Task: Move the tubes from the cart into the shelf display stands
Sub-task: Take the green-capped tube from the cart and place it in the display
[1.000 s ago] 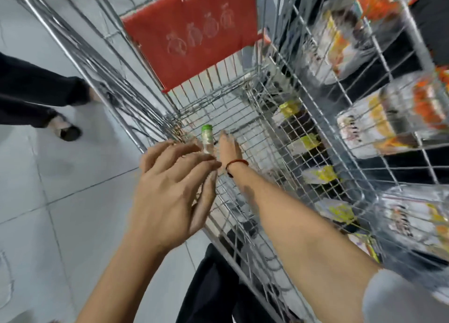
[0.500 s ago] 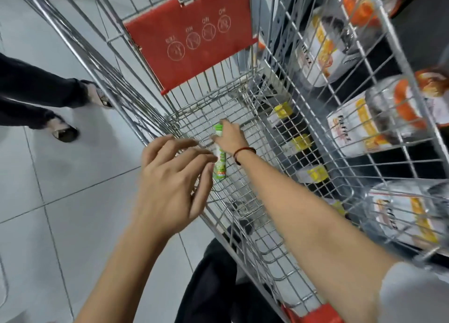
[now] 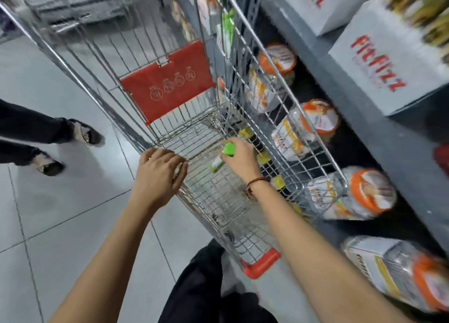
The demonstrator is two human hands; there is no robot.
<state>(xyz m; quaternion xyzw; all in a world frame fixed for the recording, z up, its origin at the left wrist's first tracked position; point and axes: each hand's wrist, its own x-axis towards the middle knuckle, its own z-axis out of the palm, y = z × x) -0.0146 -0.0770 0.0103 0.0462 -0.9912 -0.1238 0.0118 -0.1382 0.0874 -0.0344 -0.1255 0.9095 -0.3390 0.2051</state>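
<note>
While the left hand [image 3: 160,174] grips the cart [image 3: 136,138] rim, the right hand [image 3: 239,159] clasps a tube [image 3: 220,161].

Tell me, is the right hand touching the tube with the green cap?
Touching. The head view shows the right hand wrapped around the tube just under its green cap, lifting it inside the cart.

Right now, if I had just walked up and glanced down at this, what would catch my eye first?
Probably the right hand deep inside the wire cart, gripping a green-capped tube near the basket floor. The left hand rests on the cart's near rim. Next come the red flap at the cart's far end and the orange-lidded jars lining the shelf on the right.
</note>
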